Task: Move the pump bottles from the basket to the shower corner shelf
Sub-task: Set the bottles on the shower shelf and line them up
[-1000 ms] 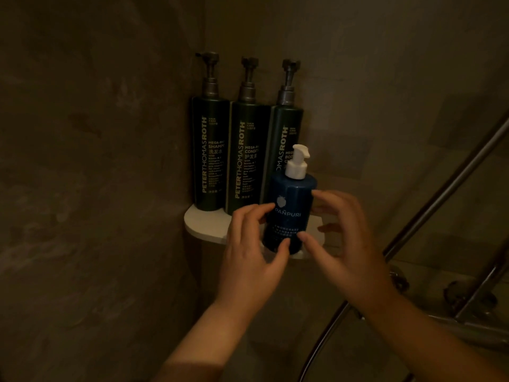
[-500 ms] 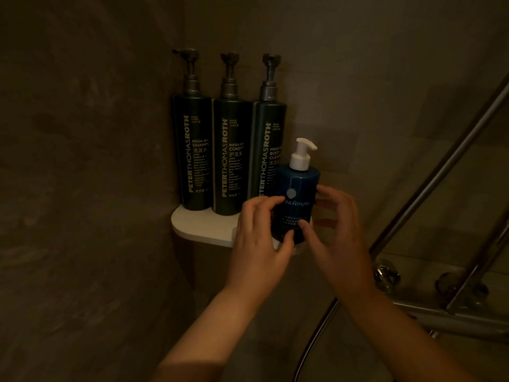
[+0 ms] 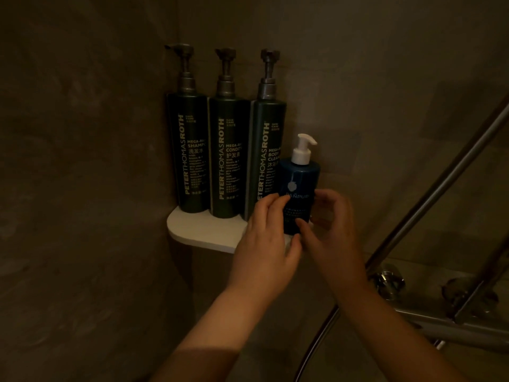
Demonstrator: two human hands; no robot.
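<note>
While three dark bottles (image 3: pixel 224 158) stand, hands apparently hold one blue bottle (image 3: pixel 298 194).

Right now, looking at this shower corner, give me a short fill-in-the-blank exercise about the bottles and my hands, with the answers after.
1. The number of tall dark green pump bottles at the back of the corner shelf is ____.
2. The small blue bottle has a pump coloured ____.
3. The left hand and right hand are both at the ____ bottle.
4. The blue bottle stands at the shelf's ____ end.

Missing words: three; white; blue; right
</note>
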